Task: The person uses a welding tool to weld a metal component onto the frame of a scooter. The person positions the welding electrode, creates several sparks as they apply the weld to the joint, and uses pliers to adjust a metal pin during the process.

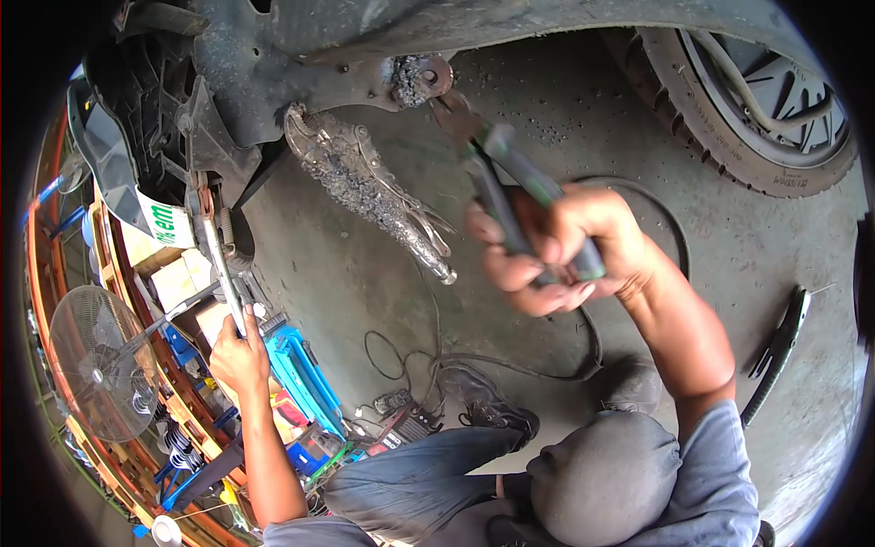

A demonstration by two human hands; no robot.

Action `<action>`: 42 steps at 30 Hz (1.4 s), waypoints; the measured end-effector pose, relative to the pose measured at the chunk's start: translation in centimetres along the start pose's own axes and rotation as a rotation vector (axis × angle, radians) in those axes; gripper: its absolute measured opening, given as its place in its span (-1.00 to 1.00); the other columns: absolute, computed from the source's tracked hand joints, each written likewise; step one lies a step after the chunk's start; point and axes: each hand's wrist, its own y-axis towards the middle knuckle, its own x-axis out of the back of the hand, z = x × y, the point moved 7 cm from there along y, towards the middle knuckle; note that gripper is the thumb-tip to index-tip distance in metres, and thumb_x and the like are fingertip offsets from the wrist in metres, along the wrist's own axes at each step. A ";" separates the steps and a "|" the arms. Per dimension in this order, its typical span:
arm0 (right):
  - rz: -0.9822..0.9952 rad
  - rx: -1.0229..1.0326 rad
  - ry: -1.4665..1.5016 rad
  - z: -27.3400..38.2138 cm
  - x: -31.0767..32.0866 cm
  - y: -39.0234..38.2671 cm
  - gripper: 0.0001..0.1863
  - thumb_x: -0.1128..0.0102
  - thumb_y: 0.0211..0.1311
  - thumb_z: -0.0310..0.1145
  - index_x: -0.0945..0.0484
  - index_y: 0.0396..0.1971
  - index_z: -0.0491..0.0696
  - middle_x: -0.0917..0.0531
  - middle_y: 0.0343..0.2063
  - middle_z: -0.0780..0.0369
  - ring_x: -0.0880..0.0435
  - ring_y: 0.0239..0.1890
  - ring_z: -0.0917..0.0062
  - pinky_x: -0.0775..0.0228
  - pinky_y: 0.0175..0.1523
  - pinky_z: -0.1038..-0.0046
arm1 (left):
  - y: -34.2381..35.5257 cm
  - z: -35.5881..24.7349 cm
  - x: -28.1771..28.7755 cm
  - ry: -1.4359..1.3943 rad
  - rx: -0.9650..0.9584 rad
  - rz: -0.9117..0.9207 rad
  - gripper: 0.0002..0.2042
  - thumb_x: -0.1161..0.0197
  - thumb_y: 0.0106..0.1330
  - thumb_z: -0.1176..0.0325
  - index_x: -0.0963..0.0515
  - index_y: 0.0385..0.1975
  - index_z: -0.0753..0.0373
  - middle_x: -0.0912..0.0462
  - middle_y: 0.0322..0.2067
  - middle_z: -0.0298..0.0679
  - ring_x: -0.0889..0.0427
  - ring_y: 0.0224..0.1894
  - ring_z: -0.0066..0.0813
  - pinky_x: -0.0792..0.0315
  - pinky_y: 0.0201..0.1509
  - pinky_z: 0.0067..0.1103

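A long shiny metal bar (219, 255) rises to a dark vehicle bracket at the left, gripped by my left hand (239, 360). My right hand (556, 255) holds pliers with grey-green handles (510, 196), slightly blurred. Their jaws reach up to the edge of a bolt-holed tab (434, 77) with a rough weld lump on the dark metal panel (346, 82); whether they touch it is unclear. Locking pliers (365, 191), crusted with weld spatter, hang from that panel between my hands.
A wheel (747, 109) is at the upper right, a curved black hose-like piece (775, 356) at the right. Cables (592, 337) cross the floor (492, 337) around my shoes. At the left are a fan (96, 365), orange shelving (46, 264), blue cases (305, 374) and a machine (406, 428).
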 end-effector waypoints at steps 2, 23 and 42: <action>0.015 -0.038 -0.176 -0.6 2.2 -1.2 -0.79 -0.05 -0.03 -0.28 -0.32 -0.39 -0.02 -0.36 -0.61 0.31 -0.22 -0.74 0.67 0.09 -0.75 0.65 | 0.0 0.1 0.2 0.010 -0.011 -0.007 -0.57 -0.02 0.32 -0.08 -0.56 -0.47 0.20 -0.60 -0.59 -0.02 -0.61 -0.52 0.00 -0.42 -0.46 -0.23; -0.451 0.364 0.368 1.5 4.8 -1.4 -0.82 0.01 -0.04 -0.27 -0.28 -0.61 -0.03 -0.38 -0.65 0.31 -0.27 -0.69 0.64 0.03 -0.71 0.63 | 0.4 -0.8 0.7 -0.021 -0.019 -0.043 -0.58 -0.03 0.32 -0.08 -0.60 -0.41 0.17 -0.61 -0.58 -0.02 -0.62 -0.51 0.01 -0.44 -0.44 -0.23; -0.931 0.203 -2.275 -5.6 6.0 -14.6 -0.42 -0.34 -0.09 -0.27 -0.40 -0.04 -0.20 -0.56 -0.15 0.03 -0.52 -0.07 0.14 -0.37 0.06 0.25 | -0.1 1.6 -0.1 -0.059 0.003 -0.131 -0.57 -0.06 0.29 -0.11 -0.59 -0.46 0.16 -0.64 -0.53 -0.03 -0.63 -0.49 0.00 -0.46 -0.46 -0.22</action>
